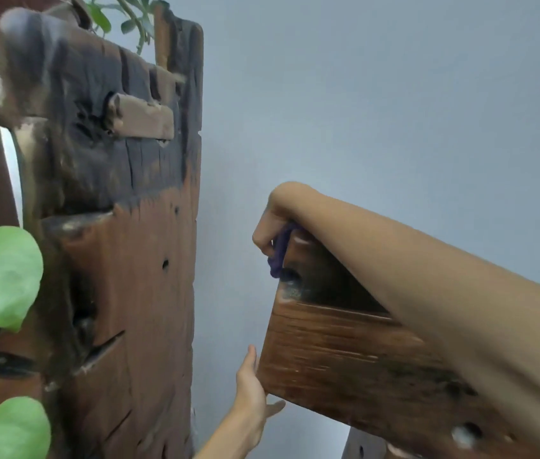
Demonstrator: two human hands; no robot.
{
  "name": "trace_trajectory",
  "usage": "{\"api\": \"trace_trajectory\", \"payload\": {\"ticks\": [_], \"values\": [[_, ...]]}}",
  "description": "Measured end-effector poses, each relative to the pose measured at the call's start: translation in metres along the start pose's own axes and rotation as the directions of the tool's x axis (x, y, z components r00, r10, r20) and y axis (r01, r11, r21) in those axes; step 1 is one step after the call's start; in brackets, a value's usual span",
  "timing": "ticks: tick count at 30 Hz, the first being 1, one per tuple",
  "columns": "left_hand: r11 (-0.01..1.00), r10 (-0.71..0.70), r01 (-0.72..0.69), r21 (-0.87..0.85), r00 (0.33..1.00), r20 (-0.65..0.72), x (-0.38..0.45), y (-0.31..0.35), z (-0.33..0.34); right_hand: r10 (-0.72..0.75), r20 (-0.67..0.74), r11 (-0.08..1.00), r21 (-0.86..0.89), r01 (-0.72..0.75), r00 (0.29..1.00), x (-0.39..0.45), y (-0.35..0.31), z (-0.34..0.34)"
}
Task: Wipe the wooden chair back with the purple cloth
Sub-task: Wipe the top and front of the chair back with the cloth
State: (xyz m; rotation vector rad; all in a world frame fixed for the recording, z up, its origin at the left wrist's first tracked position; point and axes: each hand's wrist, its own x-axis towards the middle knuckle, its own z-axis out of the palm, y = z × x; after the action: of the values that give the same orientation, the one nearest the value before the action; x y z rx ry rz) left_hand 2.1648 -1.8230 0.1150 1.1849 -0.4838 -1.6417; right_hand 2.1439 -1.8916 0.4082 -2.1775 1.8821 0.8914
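The wooden chair back (pixel 338 356) is a rough brown plank with dark knots, tilted across the lower right. My right hand (pixel 276 220) reaches over its top left corner, fingers curled down behind the edge and shut on the purple cloth (pixel 280 250), which hangs against the corner. My forearm covers much of the plank's upper edge. My left hand (pixel 252 389) presses against the plank's lower left edge, thumb under the bottom corner and fingers hidden behind the wood.
A tall weathered wooden slab (pixel 122 226) with pegs and holes stands close on the left. Green leaves (pixel 0 276) hang at the left edge and over the top. A pale blue-grey wall (pixel 378 111) lies behind.
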Motion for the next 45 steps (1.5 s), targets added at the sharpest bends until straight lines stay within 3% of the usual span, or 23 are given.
{"api": "trace_trajectory", "payload": {"ticks": [2,5,8,12,16,17,18,19,21,23,24,25,28,29,31,32,34,35,37,38,41,43,45], "values": [[0.995,0.069,-0.069,0.075,0.998,0.006,0.002,0.005,-0.009,0.045,-0.076,0.966,-0.252,-0.063,0.996,0.006,-0.027,0.011],[0.987,0.159,-0.158,0.033,0.986,-0.044,0.007,0.031,-0.041,-0.026,-0.198,0.869,-0.489,-0.076,0.980,0.012,-0.044,0.040],[0.968,0.252,-0.250,0.027,0.961,-0.112,-0.001,0.064,-0.068,-0.076,-0.155,0.737,-0.674,-0.049,0.985,0.030,-0.060,0.089],[0.904,0.425,-0.423,0.066,0.905,-0.017,-0.017,0.101,-0.060,-0.095,-0.154,0.794,-0.608,-0.018,0.984,0.046,-0.090,0.155],[0.766,0.616,-0.620,0.169,0.783,0.086,-0.048,0.128,-0.020,-0.043,-0.122,0.901,-0.434,-0.014,0.992,0.047,-0.092,0.212],[0.733,0.648,-0.656,0.181,0.754,0.111,-0.056,0.133,-0.009,-0.059,-0.166,0.940,-0.341,-0.002,0.984,0.041,-0.085,0.223],[0.711,0.664,-0.679,0.184,0.734,0.143,-0.065,0.138,0.003,-0.119,-0.265,0.932,-0.363,0.015,0.957,0.028,-0.079,0.232],[0.696,0.673,-0.695,0.179,0.719,0.173,-0.072,0.143,0.016,-0.164,-0.363,0.953,-0.299,0.052,0.917,0.019,-0.072,0.237],[0.668,0.680,-0.724,0.173,0.688,0.253,-0.084,0.152,0.042,-0.345,-0.471,0.938,-0.213,0.274,0.812,0.006,-0.048,0.247],[0.644,0.662,-0.741,0.189,0.664,0.347,-0.093,0.161,0.066,-0.461,-0.696,0.866,-0.217,0.451,0.550,-0.008,-0.001,0.250],[0.626,0.642,-0.745,0.230,0.660,0.390,-0.095,0.166,0.079,-0.470,-0.796,0.861,-0.318,0.397,0.382,-0.015,0.034,0.251],[0.605,0.612,-0.739,0.296,0.669,0.421,-0.099,0.170,0.091,-0.500,-0.823,0.856,-0.423,0.298,0.267,-0.021,0.072,0.253],[0.581,0.481,-0.636,0.507,0.771,0.417,-0.099,0.184,0.109,-0.519,-0.840,0.855,-0.507,0.108,0.161,-0.046,0.185,0.260],[0.577,0.449,-0.606,0.547,0.795,0.407,-0.098,0.187,0.110,-0.453,-0.875,0.891,-0.447,0.075,0.169,-0.054,0.213,0.261],[0.514,0.453,-0.611,0.602,0.789,0.415,-0.099,0.189,0.112,-0.179,-0.959,0.984,-0.172,0.049,0.220,-0.065,0.245,0.259],[0.391,0.486,-0.648,0.654,0.748,0.452,-0.099,0.190,0.113,0.008,-0.970,0.999,0.017,0.035,0.244,-0.070,0.247,0.252],[0.006,0.535,-0.625,0.781,0.662,0.526,-0.101,0.193,0.116,0.278,-0.893,0.951,0.309,0.031,0.355,-0.073,0.238,0.228],[-0.125,0.535,-0.551,0.825,0.663,0.523,-0.102,0.195,0.122,0.300,-0.844,0.931,0.361,0.057,0.445,-0.072,0.233,0.214],[-0.257,0.517,-0.374,0.891,0.726,0.453,-0.101,0.196,0.138,0.265,-0.730,0.888,0.439,0.135,0.630,-0.070,0.221,0.185],[-0.326,0.514,-0.283,0.902,0.748,0.421,-0.103,0.194,0.149,0.239,-0.694,0.874,0.458,0.161,0.679,-0.068,0.214,0.174],[-0.437,0.458,-0.157,0.886,0.809,0.369,-0.104,0.181,0.180,0.176,-0.723,0.899,0.394,0.189,0.668,-0.064,0.192,0.168],[-0.455,0.398,-0.188,0.870,0.831,0.388,-0.103,0.175,0.191,0.074,-0.820,0.920,0.276,0.279,0.567,-0.074,0.185,0.193],[-0.464,0.385,-0.210,0.861,0.827,0.409,-0.098,0.177,0.192,-0.012,-0.864,0.864,0.244,0.439,0.503,-0.087,0.191,0.218]]}}
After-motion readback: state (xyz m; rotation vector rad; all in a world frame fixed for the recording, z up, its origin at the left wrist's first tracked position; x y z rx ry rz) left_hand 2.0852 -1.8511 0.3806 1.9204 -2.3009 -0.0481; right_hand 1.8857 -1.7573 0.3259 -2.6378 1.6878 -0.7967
